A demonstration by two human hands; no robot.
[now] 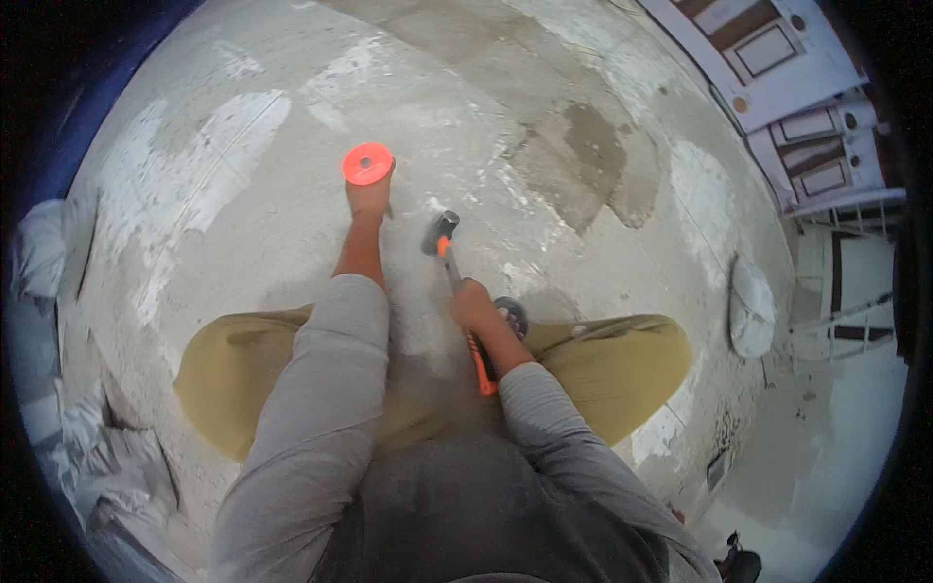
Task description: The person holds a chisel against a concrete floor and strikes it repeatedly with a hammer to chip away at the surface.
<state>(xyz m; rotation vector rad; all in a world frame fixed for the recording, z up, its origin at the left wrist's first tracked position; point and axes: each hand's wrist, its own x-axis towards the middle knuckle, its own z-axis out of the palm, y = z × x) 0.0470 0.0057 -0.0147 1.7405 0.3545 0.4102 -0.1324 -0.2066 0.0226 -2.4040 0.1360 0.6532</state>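
Left hand forward, right hand nearer

Over the floor, the left, arm outstretched, clasps an orange disc-topped tool; the right, angled inward and well apart, clamps a hammer by its shaft.

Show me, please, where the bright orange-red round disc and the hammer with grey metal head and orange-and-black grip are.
Bright orange-red round disc (367, 175), head view: on its face, below centre.
Hammer with grey metal head and orange-and-black grip (453, 272), head view: on its shaft.
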